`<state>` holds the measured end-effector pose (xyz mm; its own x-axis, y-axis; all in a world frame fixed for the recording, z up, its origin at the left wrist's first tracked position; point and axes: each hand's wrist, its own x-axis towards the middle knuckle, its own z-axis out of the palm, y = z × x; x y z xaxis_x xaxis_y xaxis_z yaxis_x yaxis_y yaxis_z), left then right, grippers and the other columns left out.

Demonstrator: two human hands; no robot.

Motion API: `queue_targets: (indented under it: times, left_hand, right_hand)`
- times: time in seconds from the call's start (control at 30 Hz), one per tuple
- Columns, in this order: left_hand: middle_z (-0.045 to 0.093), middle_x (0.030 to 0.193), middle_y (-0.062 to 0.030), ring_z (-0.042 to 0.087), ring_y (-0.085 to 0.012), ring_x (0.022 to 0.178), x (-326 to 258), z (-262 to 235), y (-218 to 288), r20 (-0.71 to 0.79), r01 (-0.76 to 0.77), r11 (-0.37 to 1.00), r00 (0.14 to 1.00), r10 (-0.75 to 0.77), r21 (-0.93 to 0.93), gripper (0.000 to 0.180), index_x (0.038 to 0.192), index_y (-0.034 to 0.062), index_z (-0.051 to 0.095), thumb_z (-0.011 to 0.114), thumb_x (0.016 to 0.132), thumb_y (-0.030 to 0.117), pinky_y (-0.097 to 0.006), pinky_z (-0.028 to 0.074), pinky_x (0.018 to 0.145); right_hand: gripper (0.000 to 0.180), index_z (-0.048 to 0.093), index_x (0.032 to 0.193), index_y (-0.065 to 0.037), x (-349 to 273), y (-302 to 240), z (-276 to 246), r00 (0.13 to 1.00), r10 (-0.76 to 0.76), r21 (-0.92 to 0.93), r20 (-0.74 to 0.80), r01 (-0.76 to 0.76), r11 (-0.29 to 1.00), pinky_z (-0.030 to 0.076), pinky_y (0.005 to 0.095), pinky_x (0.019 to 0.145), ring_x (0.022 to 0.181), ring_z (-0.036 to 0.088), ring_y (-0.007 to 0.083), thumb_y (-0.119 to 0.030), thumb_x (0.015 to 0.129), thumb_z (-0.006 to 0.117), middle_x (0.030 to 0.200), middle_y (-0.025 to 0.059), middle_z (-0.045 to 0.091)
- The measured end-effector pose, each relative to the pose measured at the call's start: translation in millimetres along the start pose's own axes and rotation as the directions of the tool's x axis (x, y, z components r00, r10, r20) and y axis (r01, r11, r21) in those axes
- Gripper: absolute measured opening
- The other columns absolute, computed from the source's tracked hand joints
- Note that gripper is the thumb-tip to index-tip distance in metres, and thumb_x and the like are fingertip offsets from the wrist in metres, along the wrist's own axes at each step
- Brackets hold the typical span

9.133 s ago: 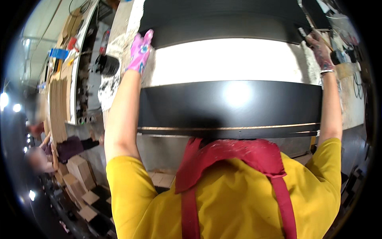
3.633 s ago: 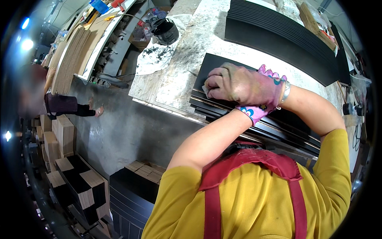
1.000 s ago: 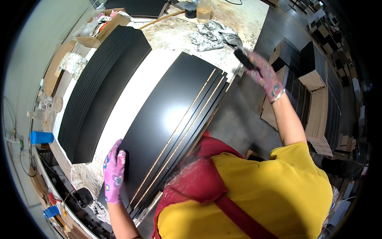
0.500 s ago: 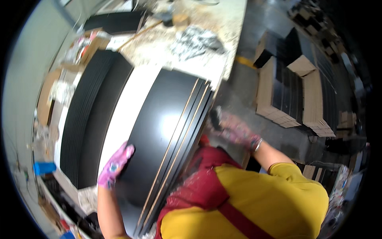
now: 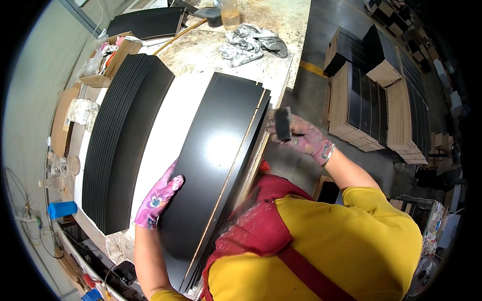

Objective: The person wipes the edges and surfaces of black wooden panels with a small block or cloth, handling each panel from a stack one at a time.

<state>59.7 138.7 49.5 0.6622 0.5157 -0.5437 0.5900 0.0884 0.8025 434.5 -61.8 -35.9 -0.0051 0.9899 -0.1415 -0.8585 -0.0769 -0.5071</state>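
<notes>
Black boards [image 5: 211, 165] are stacked on the bench [image 5: 201, 55], steadied under the flat, spread left hand [image 5: 158, 200], while a dark block [image 5: 282, 124] is gripped by the right hand [image 5: 301, 136] beside their edge, seemingly mid-job.

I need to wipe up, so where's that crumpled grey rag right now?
In the head view, the crumpled grey rag lies at the far end of the speckled workbench, beyond the stacked black panels, near a clear plastic bottle.
</notes>
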Motion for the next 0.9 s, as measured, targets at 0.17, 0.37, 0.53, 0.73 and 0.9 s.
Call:
queue_targets:
  times: [0.17, 0.37, 0.53, 0.73, 0.9]
  left_hand:
    - [0.042, 0.152, -0.0186, 0.046, -0.0269, 0.137, -22, -21, -43, -0.188, -0.086, 0.991, 0.980, 0.066, -0.100, 0.061, 0.157, 0.0112, 0.032, 0.055, 0.101, 0.020, -0.034, 0.033, 0.114]
    - [0.064, 0.125, -0.0121, 0.062, -0.0192, 0.112, -115, -92, -124, -0.891, -0.365, 0.911, 0.455, -0.006, -0.192, 0.045, 0.139, 0.0009, 0.054, 0.055, 0.103, 0.029, -0.028, 0.051, 0.094]
    - [0.040, 0.152, -0.0151, 0.043, -0.0273, 0.135, -211, -113, -210, -0.989, -0.276, 0.950, -0.063, 0.135, 0.148, 0.058, 0.151, 0.0051, 0.038, 0.044, 0.106, 0.041, -0.040, 0.037, 0.113]
    - [0.060, 0.139, -0.0107, 0.065, -0.0301, 0.114, -172, -88, -178, -0.924, 0.511, 0.814, 0.374, 0.078, 0.275, 0.042, 0.139, 0.0125, 0.056, 0.053, 0.102, 0.033, -0.040, 0.051, 0.097]
    - [0.061, 0.135, -0.0145, 0.066, -0.0296, 0.108, -189, -103, -220, -0.939, 0.464, 0.867, 0.343, 0.014, 0.182, 0.045, 0.139, 0.0120, 0.056, 0.055, 0.102, 0.038, -0.037, 0.053, 0.090]
  right_hand:
    - [0.066, 0.040, 0.147, 0.003, 38, -39, 32, 0.985, 0.024, -0.114, 0.170, -0.005, 0.994, 0.050, 0.0433, 0.106, 0.124, 0.058, 0.0306, -0.009, 0.087, 0.066, 0.132, 0.0184, 0.057]
    - [0.059, 0.047, 0.137, 0.007, 149, -68, 99, 0.982, 0.015, -0.435, 0.191, 0.071, 0.898, 0.048, 0.0332, 0.095, 0.107, 0.057, 0.0210, -0.018, 0.089, 0.069, 0.121, 0.0127, 0.058]
    - [0.059, 0.054, 0.134, -0.002, 287, -54, 111, 0.980, 0.030, -0.869, 0.198, 0.161, 0.468, 0.049, 0.0338, 0.098, 0.108, 0.060, 0.0198, -0.022, 0.083, 0.077, 0.121, 0.0106, 0.062]
    - [0.045, 0.070, 0.114, -0.003, 397, -4, 93, 0.956, -0.080, -0.886, 0.283, 0.293, 0.358, 0.052, 0.0295, 0.078, 0.090, 0.065, 0.0168, -0.022, 0.074, 0.076, 0.100, 0.0073, 0.069]
    - [0.035, 0.071, 0.109, 0.000, 417, -5, 85, 0.962, -0.013, -0.828, 0.274, 0.243, 0.505, 0.049, 0.0279, 0.066, 0.078, 0.064, 0.0137, -0.009, 0.075, 0.073, 0.089, 0.0056, 0.070]
